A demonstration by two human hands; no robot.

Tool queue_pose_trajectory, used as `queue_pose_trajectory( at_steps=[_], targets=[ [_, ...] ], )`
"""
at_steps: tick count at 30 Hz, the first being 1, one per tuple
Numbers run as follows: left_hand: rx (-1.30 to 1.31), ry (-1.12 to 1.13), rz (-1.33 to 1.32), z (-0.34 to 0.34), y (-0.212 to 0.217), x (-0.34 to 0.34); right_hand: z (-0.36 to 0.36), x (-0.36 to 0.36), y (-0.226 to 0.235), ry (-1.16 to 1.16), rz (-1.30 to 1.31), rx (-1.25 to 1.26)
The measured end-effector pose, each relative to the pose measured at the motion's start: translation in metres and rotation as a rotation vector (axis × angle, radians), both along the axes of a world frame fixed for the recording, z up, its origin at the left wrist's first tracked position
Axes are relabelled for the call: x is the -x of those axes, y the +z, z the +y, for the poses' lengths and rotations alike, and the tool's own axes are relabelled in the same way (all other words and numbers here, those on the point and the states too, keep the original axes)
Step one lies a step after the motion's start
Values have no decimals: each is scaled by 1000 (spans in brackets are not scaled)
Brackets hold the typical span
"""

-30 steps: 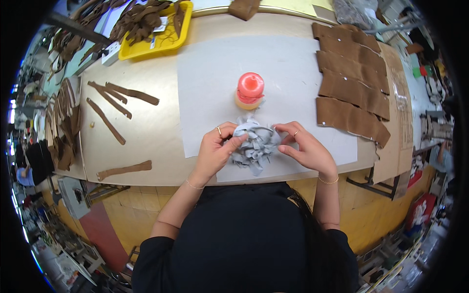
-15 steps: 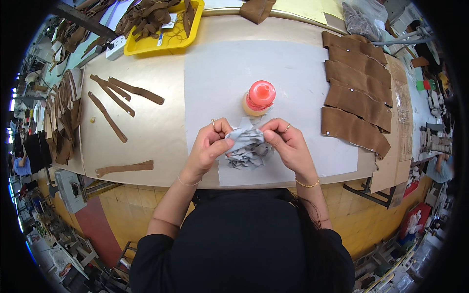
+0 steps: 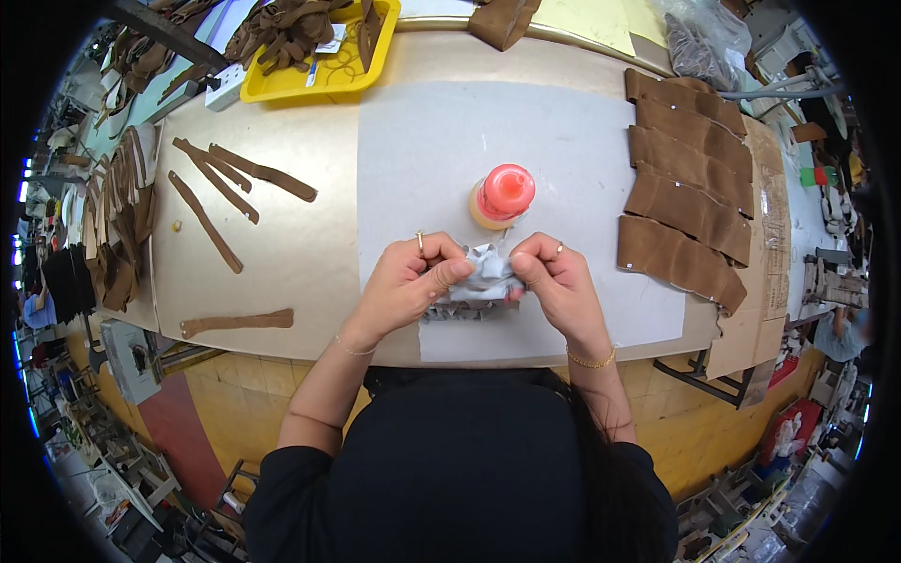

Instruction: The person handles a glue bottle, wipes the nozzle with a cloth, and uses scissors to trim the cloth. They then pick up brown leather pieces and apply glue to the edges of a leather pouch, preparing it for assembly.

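A crumpled light grey piece of cloth or thin sheet is stretched between my hands, just above the table. My left hand pinches one side of it between thumb and fingers. The other side is gripped by my right hand in the same way. Below lies more crumpled grey material, partly hidden by the held piece and my left hand. Right beyond my fingers stands a container with a red lid and a yellowish body.
A pale grey sheet covers the table's middle. Brown strips lie at left, and wide brown pieces overlap in a row at right. A yellow tray with brown strips sits at far left, near a white power strip.
My hands have shifted slightly right and spread the grey piece a little. More of the crumpled material under it is now covered.
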State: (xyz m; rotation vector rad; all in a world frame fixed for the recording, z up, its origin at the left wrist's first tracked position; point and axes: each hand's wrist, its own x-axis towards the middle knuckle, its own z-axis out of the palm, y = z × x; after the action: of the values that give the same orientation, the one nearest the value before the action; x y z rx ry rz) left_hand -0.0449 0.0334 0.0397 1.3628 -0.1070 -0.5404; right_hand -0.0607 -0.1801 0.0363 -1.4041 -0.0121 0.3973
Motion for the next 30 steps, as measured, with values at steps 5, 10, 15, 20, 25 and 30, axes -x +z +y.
queue_pose_trajectory(
  at_steps=[5,10,15,20,25,30],
  targets=[
    [-148,105,-442,0,-3,-7,0,-5,-8,-127,-335,74],
    [252,133,43,-3,7,-7,9,-1,18,-139,195,-235],
    [378,186,287,-14,17,-4,-1,0,-5,-80,215,-408],
    [355,74,230,-11,16,-2,11,2,2,5,263,-290],
    [220,26,257,-6,30,0,23,8,1,-14,314,-400],
    [155,72,172,-10,39,5,20,2,12,-193,130,-474]
  ],
)
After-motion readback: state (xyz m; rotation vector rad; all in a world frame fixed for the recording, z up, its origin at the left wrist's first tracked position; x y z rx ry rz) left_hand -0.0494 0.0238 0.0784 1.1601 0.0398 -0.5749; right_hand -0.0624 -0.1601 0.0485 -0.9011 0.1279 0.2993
